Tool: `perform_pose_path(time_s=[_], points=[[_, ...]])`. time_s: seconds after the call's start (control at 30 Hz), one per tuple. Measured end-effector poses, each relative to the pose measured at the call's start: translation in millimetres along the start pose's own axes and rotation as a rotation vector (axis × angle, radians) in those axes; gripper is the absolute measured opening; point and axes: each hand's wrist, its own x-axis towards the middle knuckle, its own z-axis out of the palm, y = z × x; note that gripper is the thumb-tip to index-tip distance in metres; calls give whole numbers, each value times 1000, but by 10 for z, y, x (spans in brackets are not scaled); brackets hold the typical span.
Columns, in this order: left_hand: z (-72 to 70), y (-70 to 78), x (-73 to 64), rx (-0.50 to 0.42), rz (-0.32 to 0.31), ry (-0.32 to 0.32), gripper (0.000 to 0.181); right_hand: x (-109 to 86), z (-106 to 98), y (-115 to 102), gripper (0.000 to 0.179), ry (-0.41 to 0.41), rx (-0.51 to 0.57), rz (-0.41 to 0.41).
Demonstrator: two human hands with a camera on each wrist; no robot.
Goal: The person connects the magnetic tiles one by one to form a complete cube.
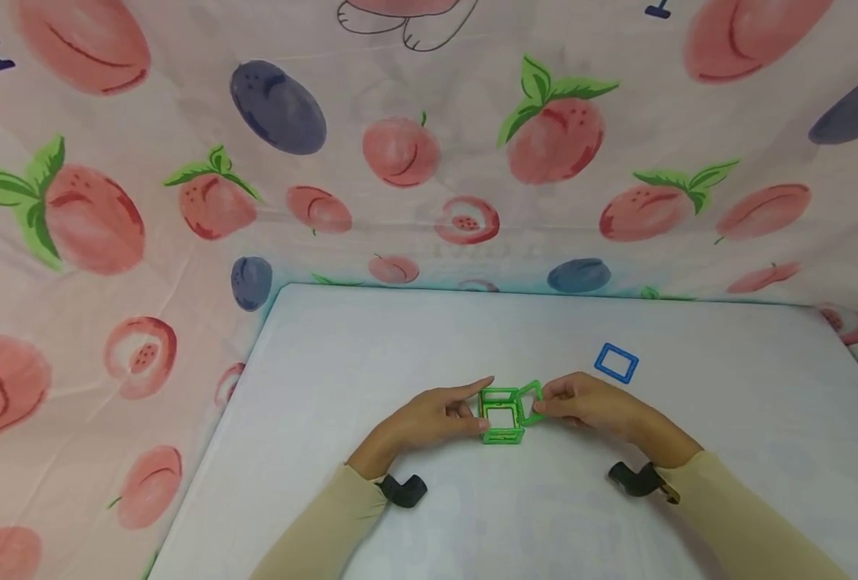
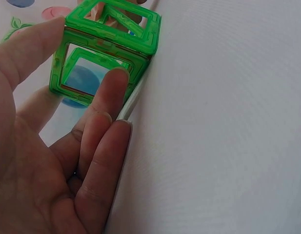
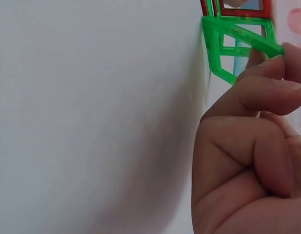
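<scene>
A small box of green magnetic tiles (image 1: 503, 437), built from open square frames, stands near the middle of the white table. My left hand (image 1: 432, 415) grips its left side, thumb toward the front corner and index finger stretched toward the back. Close up in the left wrist view, fingertips rest on the frames of the box (image 2: 109, 48). At the box's right side, my right hand (image 1: 597, 405) pinches a green tile (image 1: 529, 387) between thumb and fingers. That tile slants outward, one edge against the box. A red frame (image 3: 244, 12) shows behind it in the right wrist view.
A blue rectangular magnetic tile (image 1: 612, 374) lies flat on the table (image 1: 370, 338), behind my right hand. Fruit-printed cloth (image 1: 443, 89) hangs along the back and left of the table. Each wrist carries a black camera mount (image 1: 404, 490).
</scene>
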Motion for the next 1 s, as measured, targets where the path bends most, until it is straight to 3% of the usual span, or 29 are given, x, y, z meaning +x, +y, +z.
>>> perform_pose_path(time_s=[0.47, 1.0], points=[[8, -17, 12, 7, 20, -1, 69, -11, -11, 39, 36, -67, 19, -16], [-3, -15, 20, 11, 16, -5, 69, -28, 108, -9, 35, -18, 13, 21]])
